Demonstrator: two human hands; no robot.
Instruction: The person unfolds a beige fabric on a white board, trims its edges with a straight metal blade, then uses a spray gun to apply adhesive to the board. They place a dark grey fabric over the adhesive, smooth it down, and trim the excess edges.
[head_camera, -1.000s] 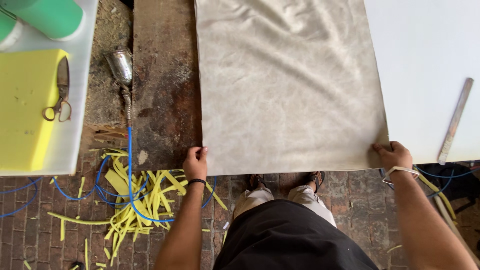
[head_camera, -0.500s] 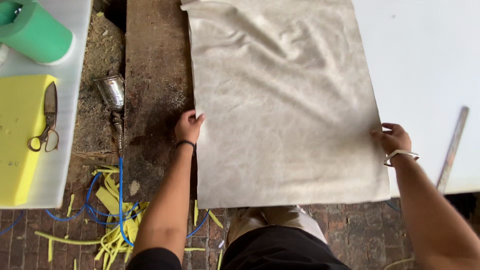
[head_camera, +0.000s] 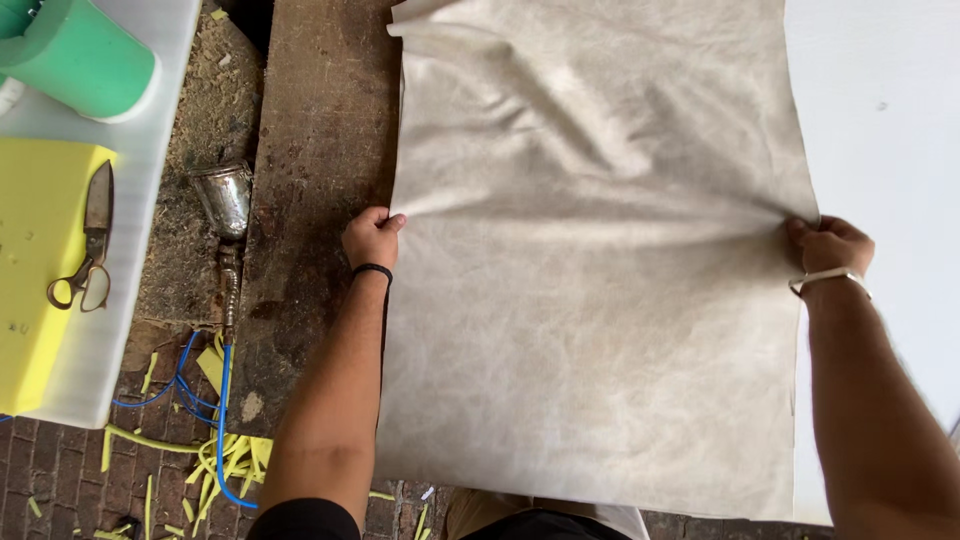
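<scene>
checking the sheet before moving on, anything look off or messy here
The grey sheet, held at its side edges by the left hand and right hand, is rumpled near its top left corner. Yellow scraps and a blue hose litter the brick floor.

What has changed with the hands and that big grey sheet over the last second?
Both hands slid up the sheet's side edges: the left hand and right hand gripped its near corners before and now pinch it about midway up. The grey sheet stays spread on the bench, and the scissors lie unmoved on the yellow foam.
</scene>
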